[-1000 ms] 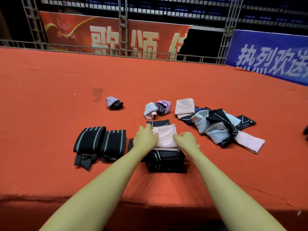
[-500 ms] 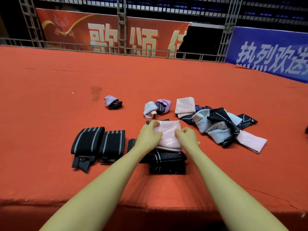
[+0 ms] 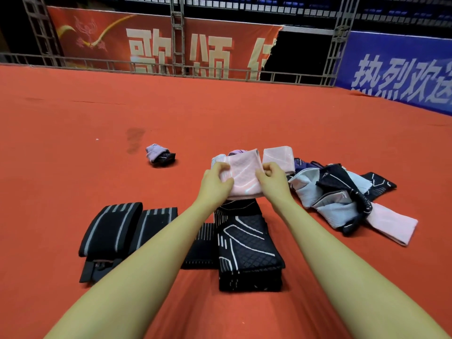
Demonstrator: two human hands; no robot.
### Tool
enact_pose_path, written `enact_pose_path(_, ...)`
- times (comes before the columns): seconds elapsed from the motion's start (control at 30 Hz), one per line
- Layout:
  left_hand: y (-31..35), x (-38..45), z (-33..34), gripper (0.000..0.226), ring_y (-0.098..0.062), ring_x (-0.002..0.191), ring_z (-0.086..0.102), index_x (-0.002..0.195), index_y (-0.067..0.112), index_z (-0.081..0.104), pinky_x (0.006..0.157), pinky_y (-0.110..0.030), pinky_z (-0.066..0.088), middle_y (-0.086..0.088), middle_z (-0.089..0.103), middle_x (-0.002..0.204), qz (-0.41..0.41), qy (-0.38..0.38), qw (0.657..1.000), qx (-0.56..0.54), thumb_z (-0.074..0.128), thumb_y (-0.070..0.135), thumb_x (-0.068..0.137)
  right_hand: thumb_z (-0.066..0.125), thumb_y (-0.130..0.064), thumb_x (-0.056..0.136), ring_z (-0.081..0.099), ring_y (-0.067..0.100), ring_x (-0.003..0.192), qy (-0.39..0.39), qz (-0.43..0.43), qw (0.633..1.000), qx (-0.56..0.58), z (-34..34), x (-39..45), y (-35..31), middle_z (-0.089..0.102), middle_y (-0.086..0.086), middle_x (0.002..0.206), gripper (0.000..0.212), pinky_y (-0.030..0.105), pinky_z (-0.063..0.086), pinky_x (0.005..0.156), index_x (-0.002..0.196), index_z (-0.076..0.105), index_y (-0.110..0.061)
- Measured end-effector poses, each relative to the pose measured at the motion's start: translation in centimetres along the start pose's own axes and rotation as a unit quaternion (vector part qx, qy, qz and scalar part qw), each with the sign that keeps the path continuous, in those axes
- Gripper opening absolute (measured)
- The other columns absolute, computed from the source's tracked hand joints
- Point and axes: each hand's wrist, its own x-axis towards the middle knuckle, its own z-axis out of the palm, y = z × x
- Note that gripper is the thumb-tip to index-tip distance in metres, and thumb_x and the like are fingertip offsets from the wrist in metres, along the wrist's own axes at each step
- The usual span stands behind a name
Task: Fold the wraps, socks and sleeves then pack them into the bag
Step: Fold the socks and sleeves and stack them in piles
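Lifted now off the black folded sleeve (image 3: 247, 250) where lying flat half a second ago, pink sleeve (image 3: 244, 177) pinched at both sides by left hand (image 3: 216, 178) and right hand (image 3: 271, 178), held above worktop (image 3: 73, 167), probably fold finished, bag unseen.

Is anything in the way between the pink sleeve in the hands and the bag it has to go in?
I can't tell. Both hands, left hand and right hand, grip the pink sleeve above the folded black sleeves, but no bag shows anywhere in this view, so the path to it can't be judged.
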Motion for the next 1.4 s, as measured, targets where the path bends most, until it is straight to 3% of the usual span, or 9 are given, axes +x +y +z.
enact_pose_path(0.27, -3.7, 1.0, 0.9, 0.02, -0.025, 0.095, 0.054, 0.104, 0.016, 0.061, 0.072, -0.026, 0.036, -0.009, 0.061, 0.106, -0.051, -0.063, 0.99, 0.119, 0.055, 0.015, 0.084, 0.056, -0.009, 0.082, 0.046, 0.024, 0.074, -0.061, 0.029, 0.979, -0.194, 0.9, 0.7, 3.9, 0.054, 0.011, 0.075, 0.007, 0.032, 0.029, 0.063, 0.075, 0.056, -0.007)
enact_pose_path(0.4, -4.5, 1.0, 1.5, 0.015, -0.031, 0.109, 0.046, 0.096, 0.019, 0.056, 0.09, -0.035, 0.04, -0.012, 0.05, 0.11, -0.068, -0.088, 0.97, 0.215, 0.054, 0.02, 0.081, 0.055, -0.015, 0.082, 0.049, 0.029, 0.076, -0.079, 0.058, 0.97, -0.224, 1.2, 0.0, 4.7, 0.053, 0.013, 0.07, 0.019, 0.034, 0.029, 0.061, 0.065, 0.047, -0.01)
enact_pose_path(0.47, -4.2, 1.3, 1.5, 0.023, -0.03, 0.11, 0.041, 0.103, 0.018, 0.054, 0.093, -0.036, 0.035, -0.009, 0.041, 0.117, -0.057, -0.082, 0.958, 0.267, 0.055, 0.021, 0.08, 0.055, -0.02, 0.081, 0.055, 0.034, 0.094, -0.08, 0.068, 0.961, -0.256, 1.5, 0.0, 4.4, 0.061, 0.016, 0.093, 0.011, 0.034, 0.038, 0.071, 0.082, 0.054, -0.009)
enact_pose_path(0.6, -3.7, 1.6, 1.2, 0.054, -0.026, 0.127, 0.034, 0.134, 0.022, 0.041, 0.099, -0.037, 0.027, -0.003, 0.034, 0.139, 0.019, -0.121, 0.943, 0.31, 0.054, 0.018, 0.082, 0.055, -0.011, 0.077, 0.03, 0.026, 0.132, -0.101, -0.077, 0.93, -0.344, 1.3, -0.2, 3.9, 0.032, 0.003, 0.147, 0.069, 0.035, 0.022, 0.104, 0.142, 0.033, -0.02)
enact_pose_path(0.7, -3.6, 1.8, 1.2, 0.056, -0.019, 0.142, 0.021, 0.146, 0.021, 0.029, 0.11, -0.041, 0.02, 0.001, 0.025, 0.154, 0.024, -0.21, 0.918, 0.334, 0.045, 0.018, 0.092, 0.046, -0.009, 0.088, 0.006, 0.014, 0.146, -0.231, -0.15, 0.89, -0.364, 1.2, 0.1, 3.9, 0.012, -0.009, 0.159, 0.07, 0.029, 0.001, 0.112, 0.15, 0.02, -0.028)
enact_pose_path(0.93, -4.7, 2.0, 1.7, 0.053, -0.016, 0.146, -0.01, 0.152, 0.023, 0.004, 0.116, -0.046, 0.0, 0.001, -0.009, 0.16, -0.017, -0.322, 0.867, 0.38, 0.02, 0.026, 0.102, 0.024, -0.04, 0.102, -0.008, 0.016, 0.147, -0.331, -0.002, 0.841, -0.428, 1.6, 0.6, 5.8, -0.013, -0.003, 0.159, 0.06, 0.043, -0.011, 0.116, 0.152, -0.002, -0.021)
enact_pose_path(1.03, -4.9, 2.2, 1.7, 0.053, -0.016, 0.147, -0.006, 0.152, 0.025, 0.01, 0.116, -0.048, 0.001, 0.003, -0.002, 0.16, -0.019, -0.319, 0.874, 0.367, 0.024, 0.025, 0.1, 0.03, -0.044, 0.1, -0.003, 0.017, 0.147, -0.317, 0.004, 0.841, -0.438, 1.6, 0.9, 5.6, -0.003, -0.006, 0.16, 0.06, 0.05, -0.011, 0.113, 0.152, 0.009, -0.024)
enact_pose_path(1.17, -4.6, 3.0, 1.5, 0.041, -0.022, 0.133, 0.034, 0.133, 0.023, 0.048, 0.101, -0.04, 0.022, 0.0, 0.043, 0.143, 0.023, -0.213, 0.919, 0.33, 0.039, 0.02, 0.093, 0.046, -0.037, 0.094, 0.036, 0.018, 0.134, -0.162, -0.041, 0.905, -0.39, 2.4, 2.0, 4.6, 0.051, -0.007, 0.137, 0.031, 0.047, 0.006, 0.111, 0.121, 0.059, -0.031)
enact_pose_path(1.4, -4.3, 6.9, 1.1, 0.036, -0.026, 0.123, 0.045, 0.122, 0.018, 0.057, 0.098, -0.038, 0.028, -0.004, 0.051, 0.133, 0.01, -0.116, 0.947, 0.299, 0.041, 0.016, 0.09, 0.049, -0.012, 0.087, 0.056, 0.024, 0.112, -0.112, -0.061, 0.954, -0.27, 4.7, 6.1, 3.2, 0.066, 0.002, 0.116, 0.028, 0.039, 0.039, 0.099, 0.106, 0.069, -0.019)
